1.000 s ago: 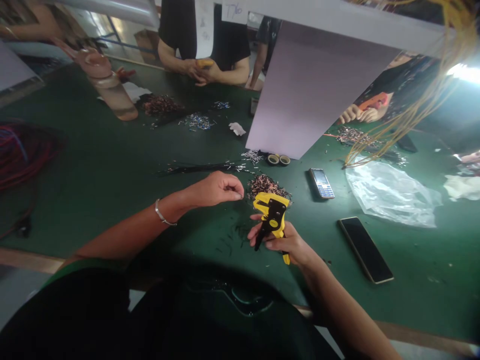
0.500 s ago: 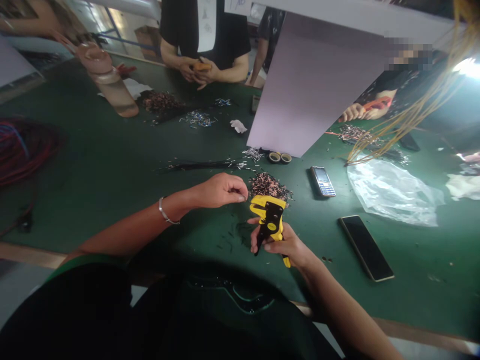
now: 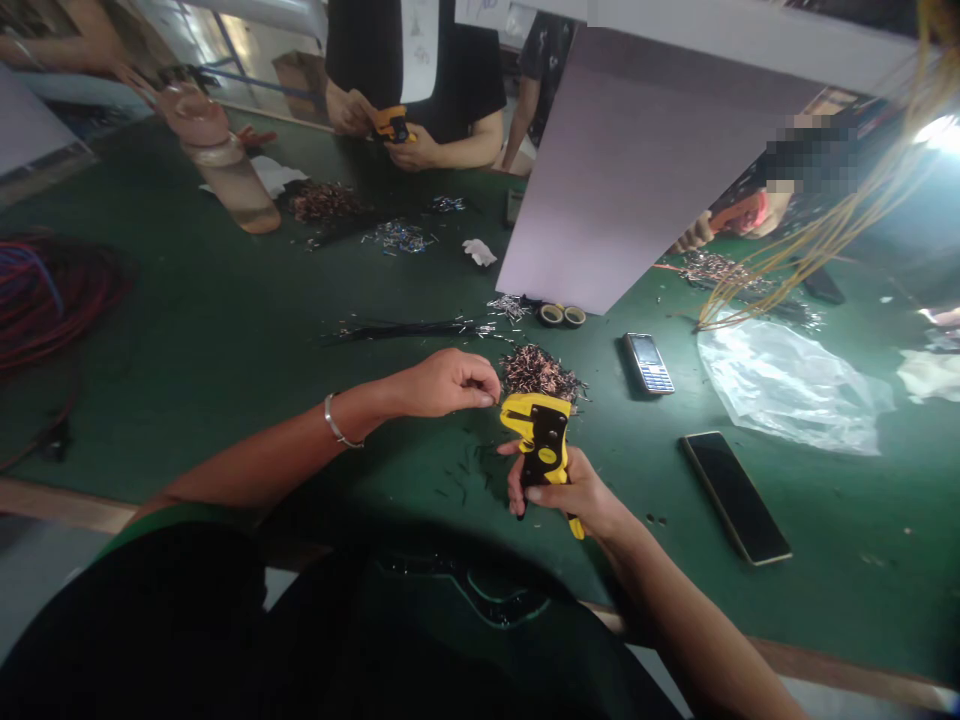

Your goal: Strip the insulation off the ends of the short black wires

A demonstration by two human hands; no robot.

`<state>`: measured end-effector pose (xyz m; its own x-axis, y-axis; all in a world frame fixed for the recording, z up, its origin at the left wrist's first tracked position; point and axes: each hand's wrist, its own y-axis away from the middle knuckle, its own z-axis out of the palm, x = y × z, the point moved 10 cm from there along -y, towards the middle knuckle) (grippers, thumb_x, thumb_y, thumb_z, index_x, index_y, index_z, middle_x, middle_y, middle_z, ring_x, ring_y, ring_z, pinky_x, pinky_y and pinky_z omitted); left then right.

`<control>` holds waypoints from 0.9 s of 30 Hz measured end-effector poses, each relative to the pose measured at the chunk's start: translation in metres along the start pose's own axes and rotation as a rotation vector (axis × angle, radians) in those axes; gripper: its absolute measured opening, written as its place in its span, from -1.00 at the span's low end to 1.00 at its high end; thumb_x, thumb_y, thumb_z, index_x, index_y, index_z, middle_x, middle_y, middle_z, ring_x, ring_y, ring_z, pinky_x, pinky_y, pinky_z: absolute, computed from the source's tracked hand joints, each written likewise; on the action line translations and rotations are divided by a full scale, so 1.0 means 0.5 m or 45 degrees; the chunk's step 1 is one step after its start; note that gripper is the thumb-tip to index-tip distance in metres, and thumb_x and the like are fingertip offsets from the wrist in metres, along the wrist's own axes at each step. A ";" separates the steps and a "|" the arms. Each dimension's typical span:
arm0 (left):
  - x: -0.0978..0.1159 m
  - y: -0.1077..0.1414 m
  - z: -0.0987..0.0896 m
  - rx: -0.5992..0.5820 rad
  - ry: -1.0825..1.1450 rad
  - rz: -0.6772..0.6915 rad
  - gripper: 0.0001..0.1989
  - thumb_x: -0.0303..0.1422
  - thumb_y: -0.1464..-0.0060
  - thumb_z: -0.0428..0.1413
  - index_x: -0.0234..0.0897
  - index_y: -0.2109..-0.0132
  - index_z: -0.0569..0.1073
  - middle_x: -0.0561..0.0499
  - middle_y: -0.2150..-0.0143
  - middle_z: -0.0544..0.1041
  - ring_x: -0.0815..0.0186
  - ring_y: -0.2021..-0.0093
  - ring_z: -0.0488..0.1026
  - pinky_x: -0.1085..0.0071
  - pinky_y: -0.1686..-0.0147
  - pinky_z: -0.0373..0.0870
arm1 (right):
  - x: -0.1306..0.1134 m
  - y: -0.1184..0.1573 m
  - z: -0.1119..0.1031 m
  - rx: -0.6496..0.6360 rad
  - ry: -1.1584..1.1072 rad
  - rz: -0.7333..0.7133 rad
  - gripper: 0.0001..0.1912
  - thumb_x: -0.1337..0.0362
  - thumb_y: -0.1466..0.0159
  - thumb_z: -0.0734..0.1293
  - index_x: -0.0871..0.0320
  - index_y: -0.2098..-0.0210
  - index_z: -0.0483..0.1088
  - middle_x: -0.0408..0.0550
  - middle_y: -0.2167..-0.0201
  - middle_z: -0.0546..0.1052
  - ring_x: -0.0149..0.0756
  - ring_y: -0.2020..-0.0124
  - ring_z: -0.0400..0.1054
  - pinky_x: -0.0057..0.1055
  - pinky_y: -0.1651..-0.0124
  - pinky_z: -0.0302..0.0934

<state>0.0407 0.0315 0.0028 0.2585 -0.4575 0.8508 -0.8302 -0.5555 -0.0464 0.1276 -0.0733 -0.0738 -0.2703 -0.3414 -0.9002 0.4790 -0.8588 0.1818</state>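
Observation:
My right hand (image 3: 566, 490) is wrapped round the handles of a yellow and black wire stripper (image 3: 545, 435), its jaws pointing left. My left hand (image 3: 459, 383) is closed in a pinch just left of the jaws; what sits between thumb and finger is too small to make out. Right behind the tool lies a pile of short black wire pieces with copper ends (image 3: 541, 372). Thin black offcuts (image 3: 454, 480) are scattered on the green table (image 3: 247, 310) beneath my hands. A bundle of black wires with bright tips (image 3: 412, 330) stretches beyond my left hand.
To the right are a keypad phone (image 3: 649, 363), a smartphone (image 3: 736, 498) and a clear plastic bag (image 3: 795, 385). Two tape rolls (image 3: 562, 315) lie by a pale upright panel (image 3: 645, 160). A bottle (image 3: 232, 180) stands far left. Across the table, a co-worker's hands hold an orange tool (image 3: 391, 125).
My two hands and the wire stripper have hardly moved. Across the table, the co-worker's orange tool is raised and turned, with the hands farther apart.

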 end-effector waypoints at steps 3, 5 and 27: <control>0.002 0.000 0.002 -0.007 -0.001 0.006 -0.89 -0.42 -0.07 0.09 -0.30 0.35 0.50 -0.02 0.35 0.47 0.39 0.35 0.36 0.41 0.31 0.25 | 0.005 0.001 -0.003 0.029 -0.011 0.013 -0.50 0.27 -0.07 0.52 0.25 0.02 0.42 -0.10 0.46 0.54 -0.31 0.50 0.44 -0.29 0.35 0.35; 0.002 0.000 0.003 -0.009 0.006 0.002 -0.90 -0.43 -0.06 0.09 -0.29 0.36 0.51 -0.01 0.36 0.47 0.39 0.36 0.36 0.41 0.32 0.25 | 0.008 0.003 -0.006 0.055 -0.016 0.021 -0.53 0.27 -0.06 0.52 0.25 0.05 0.43 -0.12 0.48 0.53 -0.32 0.53 0.42 -0.29 0.38 0.36; -0.035 -0.002 0.006 0.023 -0.161 -0.090 -0.82 -0.32 -0.11 0.09 -0.27 0.27 0.57 0.06 0.52 0.50 0.43 0.49 0.35 0.45 0.42 0.19 | 0.011 0.008 -0.029 0.287 0.228 -0.015 -0.78 0.24 -0.09 0.44 0.18 0.32 0.37 -0.25 0.65 0.37 -0.41 0.66 0.24 -0.38 0.55 0.21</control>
<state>0.0384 0.0378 -0.0138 0.3773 -0.5002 0.7794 -0.7989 -0.6015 0.0007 0.1402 -0.0732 -0.0838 -0.1131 -0.2748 -0.9548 0.2737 -0.9324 0.2360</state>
